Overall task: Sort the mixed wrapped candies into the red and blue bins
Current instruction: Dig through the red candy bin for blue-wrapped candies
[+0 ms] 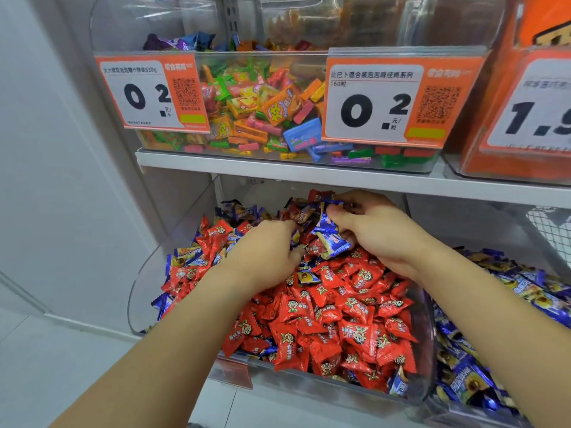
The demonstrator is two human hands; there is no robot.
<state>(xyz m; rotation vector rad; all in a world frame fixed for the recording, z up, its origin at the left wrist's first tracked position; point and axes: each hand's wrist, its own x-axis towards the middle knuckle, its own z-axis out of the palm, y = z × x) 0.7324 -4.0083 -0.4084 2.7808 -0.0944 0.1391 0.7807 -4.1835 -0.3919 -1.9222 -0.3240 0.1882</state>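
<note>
Both your hands are deep in the clear bin [145, 273] of mostly red candies [333, 313]. Your right hand [375, 233] pinches some blue candies [329, 230]; your left hand [265, 254] has fingers buried, can't tell.

Red wrapped candies [333, 319] heap thick in the clear bin [145, 273] under both hands, blue wrapped candies [185, 254] scattered along its left edge and back. A blue one [332, 239] sits between the hands. Right of the right hand, the neighbouring bin [475, 419] holds blue candies [469, 375].
</note>
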